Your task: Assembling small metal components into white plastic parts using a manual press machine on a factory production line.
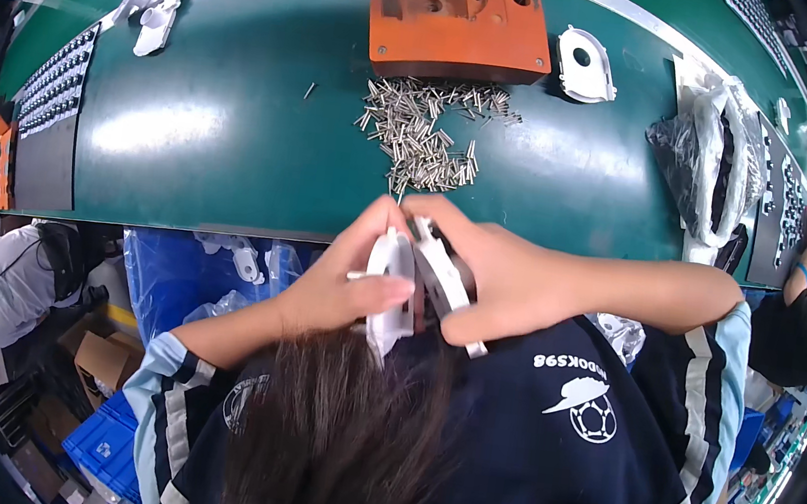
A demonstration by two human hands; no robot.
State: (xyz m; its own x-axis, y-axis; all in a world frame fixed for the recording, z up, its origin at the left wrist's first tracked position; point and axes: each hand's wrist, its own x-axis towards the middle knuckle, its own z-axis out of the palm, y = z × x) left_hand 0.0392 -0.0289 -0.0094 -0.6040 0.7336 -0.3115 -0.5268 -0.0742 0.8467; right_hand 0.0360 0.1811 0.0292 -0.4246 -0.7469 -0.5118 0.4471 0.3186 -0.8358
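Observation:
Close to my body, just off the table's front edge, my left hand [350, 281] is closed round a white plastic shell part [388, 296]. Beside it my right hand [506, 280] grips a second white plastic part [441, 275], tilted, its edge facing the first. The two parts lie close together; whether they touch is hard to tell. My fingertips nearly meet above them, at the near end of a heap of small metal pins [427, 144]. Behind the heap stands an orange fixture block [461, 27] with a recess and holes in its top.
On the green table [235, 151] lie white shell parts at the left [156, 23] and right [586, 65]. A tray of small dark parts [56, 88] lies far left; a clear plastic bag [712, 159] sits right. Blue lined bins [179, 275] stand below the edge. Other people work at both sides.

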